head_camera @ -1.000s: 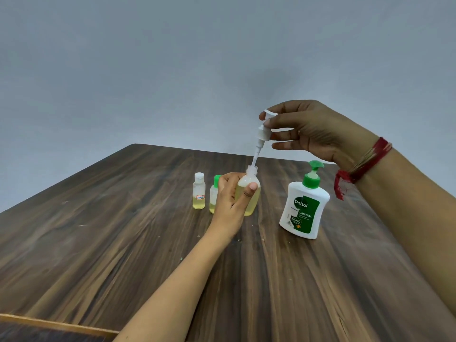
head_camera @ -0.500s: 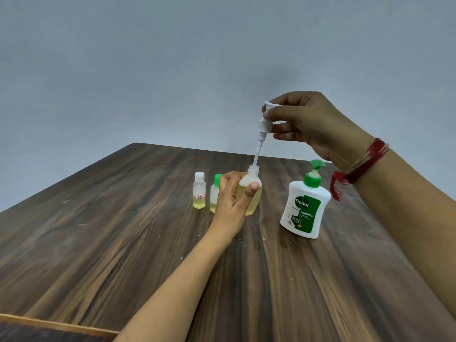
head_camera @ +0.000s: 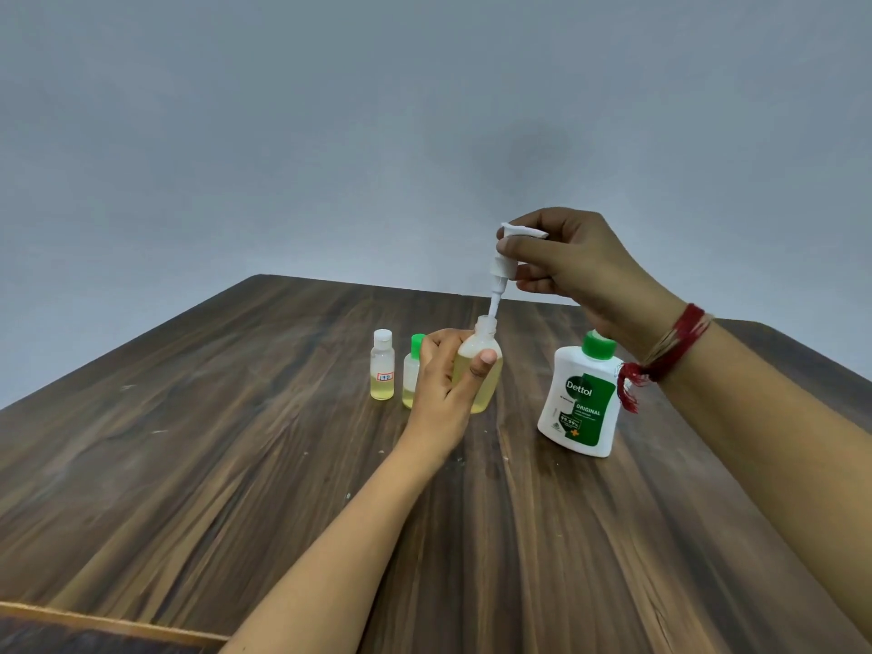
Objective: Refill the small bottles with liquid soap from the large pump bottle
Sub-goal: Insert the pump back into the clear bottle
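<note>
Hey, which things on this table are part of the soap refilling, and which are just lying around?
In the job: yellow soap bottle in the left hand, white pump in the right hand, white-capped small bottle, green-capped small bottle, Dettol pump bottle.
Lying about: only white specks on the table.

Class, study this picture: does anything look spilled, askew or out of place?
No spill shows. One thing is out of place: the white pump, pinched by the right hand, is held above the clear bottle that the left hand grips, with only its tube in the open neck.
</note>
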Demonstrator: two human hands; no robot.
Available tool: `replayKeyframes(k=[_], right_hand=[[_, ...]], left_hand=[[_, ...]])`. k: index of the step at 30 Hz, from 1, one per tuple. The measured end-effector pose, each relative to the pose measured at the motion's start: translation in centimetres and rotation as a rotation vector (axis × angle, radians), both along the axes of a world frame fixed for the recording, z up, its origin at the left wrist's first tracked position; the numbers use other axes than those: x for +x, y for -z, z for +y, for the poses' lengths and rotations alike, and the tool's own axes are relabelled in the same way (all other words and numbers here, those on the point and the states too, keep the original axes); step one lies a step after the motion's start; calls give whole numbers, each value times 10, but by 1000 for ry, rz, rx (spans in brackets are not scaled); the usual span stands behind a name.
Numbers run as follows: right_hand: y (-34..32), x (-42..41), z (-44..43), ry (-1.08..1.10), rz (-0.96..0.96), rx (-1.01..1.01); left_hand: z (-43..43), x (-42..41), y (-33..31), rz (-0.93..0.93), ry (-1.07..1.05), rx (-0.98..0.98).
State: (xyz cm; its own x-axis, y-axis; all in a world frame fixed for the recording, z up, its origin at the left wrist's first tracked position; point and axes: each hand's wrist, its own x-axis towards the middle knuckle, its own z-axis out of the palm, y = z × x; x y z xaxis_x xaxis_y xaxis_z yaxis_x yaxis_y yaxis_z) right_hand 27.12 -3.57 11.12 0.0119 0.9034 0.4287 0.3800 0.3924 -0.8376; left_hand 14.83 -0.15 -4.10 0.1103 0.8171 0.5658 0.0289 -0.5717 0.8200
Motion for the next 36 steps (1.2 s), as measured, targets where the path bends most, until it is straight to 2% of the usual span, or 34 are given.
replayKeyframes(k=[9,24,36], right_hand=[[-8,0,-4,-27,140,138],[19,-7,4,-10,44,106],[29,-7,6,-42,74,88]], left_hand=[[-2,0,-1,-14,14,11],[-1,0,-1,-37,18,18],[0,1,0,-25,3,19]])
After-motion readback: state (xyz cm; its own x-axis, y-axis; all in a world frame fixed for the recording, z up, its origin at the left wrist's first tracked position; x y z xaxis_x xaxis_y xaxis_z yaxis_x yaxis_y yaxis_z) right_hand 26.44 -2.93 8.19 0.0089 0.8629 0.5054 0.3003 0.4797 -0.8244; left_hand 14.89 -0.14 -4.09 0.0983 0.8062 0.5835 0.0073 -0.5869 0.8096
